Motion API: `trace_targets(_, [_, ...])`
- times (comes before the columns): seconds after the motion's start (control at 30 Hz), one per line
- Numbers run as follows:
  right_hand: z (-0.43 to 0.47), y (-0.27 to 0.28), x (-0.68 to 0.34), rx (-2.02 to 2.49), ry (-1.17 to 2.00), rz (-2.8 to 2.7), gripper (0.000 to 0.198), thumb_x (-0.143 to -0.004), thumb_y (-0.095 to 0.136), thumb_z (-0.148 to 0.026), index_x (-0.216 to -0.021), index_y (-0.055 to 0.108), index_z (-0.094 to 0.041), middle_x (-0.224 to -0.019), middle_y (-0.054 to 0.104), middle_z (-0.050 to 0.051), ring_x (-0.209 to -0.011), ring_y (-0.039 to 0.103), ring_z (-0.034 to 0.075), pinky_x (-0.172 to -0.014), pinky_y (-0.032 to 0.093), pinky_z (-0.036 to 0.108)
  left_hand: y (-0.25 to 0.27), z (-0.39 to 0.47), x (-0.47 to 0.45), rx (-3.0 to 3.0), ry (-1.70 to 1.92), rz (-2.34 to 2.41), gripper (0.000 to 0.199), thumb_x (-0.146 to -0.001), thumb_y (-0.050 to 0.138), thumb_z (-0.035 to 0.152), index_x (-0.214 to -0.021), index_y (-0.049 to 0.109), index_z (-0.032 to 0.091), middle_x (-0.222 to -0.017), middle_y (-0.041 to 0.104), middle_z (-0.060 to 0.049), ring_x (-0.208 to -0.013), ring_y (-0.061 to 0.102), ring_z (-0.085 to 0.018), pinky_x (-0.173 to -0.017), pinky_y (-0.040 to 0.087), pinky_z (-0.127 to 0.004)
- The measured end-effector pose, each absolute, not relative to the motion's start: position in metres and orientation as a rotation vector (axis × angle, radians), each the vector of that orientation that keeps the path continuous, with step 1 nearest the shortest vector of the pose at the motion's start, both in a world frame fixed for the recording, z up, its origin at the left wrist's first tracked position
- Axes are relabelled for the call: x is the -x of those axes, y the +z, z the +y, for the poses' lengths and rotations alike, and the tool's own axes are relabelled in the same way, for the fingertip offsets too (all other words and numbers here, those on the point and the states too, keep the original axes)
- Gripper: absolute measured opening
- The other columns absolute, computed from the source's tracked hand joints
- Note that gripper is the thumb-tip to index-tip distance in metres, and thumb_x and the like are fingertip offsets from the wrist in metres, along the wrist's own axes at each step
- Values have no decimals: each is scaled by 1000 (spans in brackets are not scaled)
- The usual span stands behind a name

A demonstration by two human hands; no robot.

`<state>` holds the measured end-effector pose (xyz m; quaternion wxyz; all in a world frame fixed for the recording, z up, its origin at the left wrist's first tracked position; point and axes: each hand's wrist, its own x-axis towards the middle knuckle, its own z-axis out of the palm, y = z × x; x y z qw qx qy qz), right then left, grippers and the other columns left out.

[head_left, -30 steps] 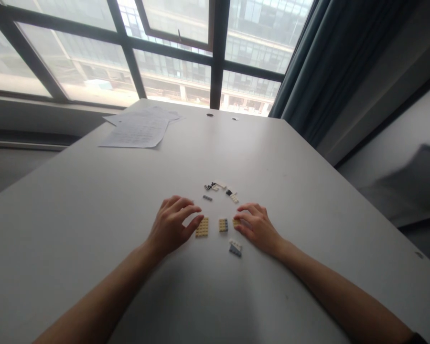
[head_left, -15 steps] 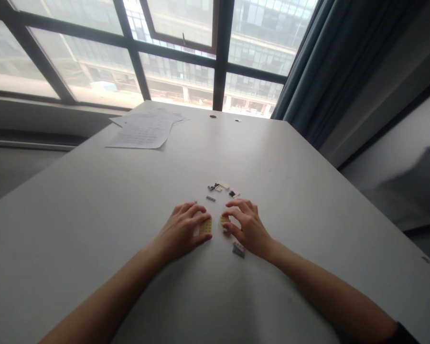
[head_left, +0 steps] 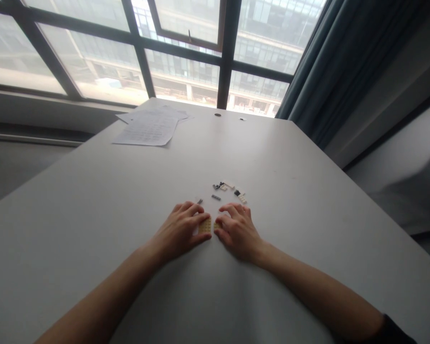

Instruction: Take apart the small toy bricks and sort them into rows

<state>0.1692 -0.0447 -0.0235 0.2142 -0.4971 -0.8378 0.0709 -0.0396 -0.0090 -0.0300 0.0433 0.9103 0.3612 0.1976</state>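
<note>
My left hand (head_left: 184, 227) is closed on a tan building-block plate (head_left: 205, 225), thumb along its near edge and fingers at its far edge. Facing it, my right hand (head_left: 240, 231) pinches a smaller tan plate (head_left: 218, 225) between thumb and fingers. A narrow gap lies between the two studded plates, roughly level with each other at the table surface. Part of each plate is hidden under the fingers. Just beyond my left hand lies a small grey piece (head_left: 199, 201). A grey strip (head_left: 216, 197) with studs lies a little past the gap.
White and dark small bricks (head_left: 224, 186) lie in a loose cluster farther out, with black and white pieces (head_left: 240, 195) to their right. Printed papers (head_left: 148, 128) rest at the white table's (head_left: 165, 177) far left, near the window.
My right hand has moved left with the smaller tan plate, narrowing the gap to the other plate. My left hand has stayed nearly in place. The view has shifted slightly.
</note>
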Motion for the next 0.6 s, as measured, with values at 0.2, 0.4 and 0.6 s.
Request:
trace_targets(0.2, [-46, -25, -169, 1383, 189, -2310, 12, -83, 65, -28, -92, 64, -21, -121, 56, 8, -118, 41, 26, -101, 26, 49, -32, -8, 41, -2777, 606, 1098, 42, -77, 67, 46, -113, 62, 24, -106, 63, -7, -101, 52, -25, -88, 40, -40])
trace_targets(0.4, [-46, -23, -175, 1384, 204, -2265, 27, -82, 66, -31, -107, 62, -22, -121, 56, 9, -117, 43, 27, -99, 29, 48, -25, -9, 44, -2764, 554, 1138, 59, -74, 70, 49, -124, 55, 22, -110, 62, -9, -103, 52, -27, -89, 39, -41])
trace_targets(0.6, [-46, -18, -199, 1408, 213, -2233, 26, -81, 67, -29, -106, 62, -22, -121, 57, 10, -118, 44, 28, -98, 32, 48, -19, -4, 55, -2789, 445, 1113, 47, -75, 68, 50, -113, 61, 24, -108, 62, -7, -100, 53, -26, -85, 40, -39])
